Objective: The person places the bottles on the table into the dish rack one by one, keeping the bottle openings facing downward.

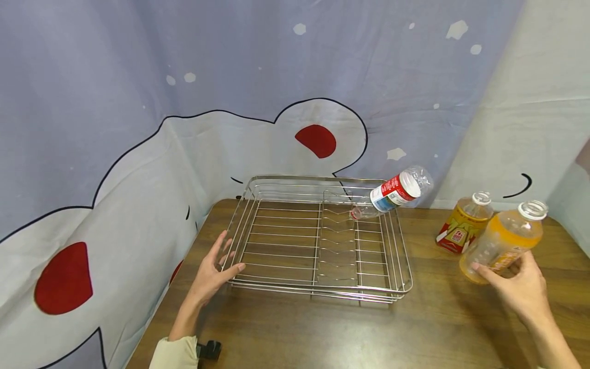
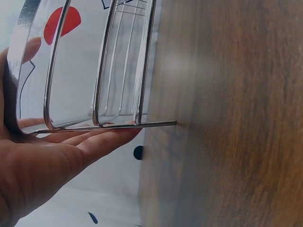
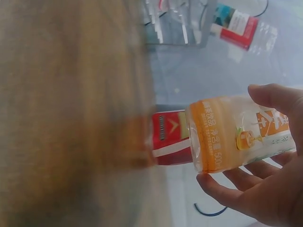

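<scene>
A silver wire dish rack (image 1: 318, 287) stands on the wooden table. My left hand (image 1: 213, 271) grips its front left corner, thumb over the rim and fingers along the outer wires (image 2: 97, 94). On the right, my right hand (image 1: 523, 289) holds a capless plastic bottle with an orange label (image 1: 504, 246). That bottle tilts, its base (image 3: 201, 137) raised off the table. Behind it a bottle with a red and yellow label (image 1: 463, 223) stands uncapped. A clear bottle with a red, white and blue label (image 1: 392, 193) leans neck-down in the rack's back right corner.
A row of bent wire dividers (image 1: 338, 241) runs front to back inside the rack. A patterned curtain (image 1: 221, 154) hangs along the table's back and left edges. A black strap piece (image 1: 211, 350) shows at the left sleeve (image 1: 175, 352).
</scene>
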The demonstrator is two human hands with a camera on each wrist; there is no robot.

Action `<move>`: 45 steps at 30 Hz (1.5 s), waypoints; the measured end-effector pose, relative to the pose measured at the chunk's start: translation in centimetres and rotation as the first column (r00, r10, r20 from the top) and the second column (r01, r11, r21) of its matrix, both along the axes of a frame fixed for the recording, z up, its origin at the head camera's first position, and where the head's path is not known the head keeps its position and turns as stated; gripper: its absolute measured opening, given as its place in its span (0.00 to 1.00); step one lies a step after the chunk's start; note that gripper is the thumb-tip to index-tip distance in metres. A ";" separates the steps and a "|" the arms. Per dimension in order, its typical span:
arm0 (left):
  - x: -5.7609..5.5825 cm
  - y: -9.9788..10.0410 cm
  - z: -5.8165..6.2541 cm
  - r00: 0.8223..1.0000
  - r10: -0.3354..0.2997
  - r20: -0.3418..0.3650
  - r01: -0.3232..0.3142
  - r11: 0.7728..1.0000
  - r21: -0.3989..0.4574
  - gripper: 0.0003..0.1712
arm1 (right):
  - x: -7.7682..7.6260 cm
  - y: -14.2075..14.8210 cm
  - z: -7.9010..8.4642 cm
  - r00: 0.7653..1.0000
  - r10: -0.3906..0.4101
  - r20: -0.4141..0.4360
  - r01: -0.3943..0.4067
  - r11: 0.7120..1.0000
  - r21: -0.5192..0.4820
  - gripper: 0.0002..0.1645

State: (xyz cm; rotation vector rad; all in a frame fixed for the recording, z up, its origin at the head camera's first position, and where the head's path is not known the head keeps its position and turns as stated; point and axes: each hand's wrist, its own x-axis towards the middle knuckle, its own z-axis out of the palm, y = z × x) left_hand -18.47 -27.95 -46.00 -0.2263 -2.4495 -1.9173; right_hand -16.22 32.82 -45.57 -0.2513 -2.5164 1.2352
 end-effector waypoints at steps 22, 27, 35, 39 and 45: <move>0.0 -0.1 -0.1 1.000 -0.004 -0.013 0.004 1.000 -0.002 0.55 | 0.0 -1.0 7.5 0.991 0.130 -0.043 -0.124 0.983 0.137 0.53; 0.0 -0.1 0.1 1.000 -0.002 -0.004 0.002 1.000 -0.008 0.56 | -0.2 -1.4 8.5 0.988 0.138 -0.067 -0.125 0.978 0.169 0.49; -0.1 -0.2 0.1 1.000 0.010 -0.002 -0.010 0.999 -0.048 0.56 | -0.4 -3.0 10.4 0.984 0.170 -0.045 -0.153 0.955 0.253 0.46; -0.1 -0.2 0.1 1.000 0.015 -0.006 -0.015 0.998 -0.053 0.56 | -0.7 -3.7 11.1 0.973 0.210 -0.092 -0.173 0.938 0.301 0.45; -0.1 -0.2 0.2 1.000 0.016 0.004 -0.016 0.998 -0.055 0.56 | -1.1 -4.6 12.0 0.963 0.247 -0.111 -0.192 0.912 0.363 0.44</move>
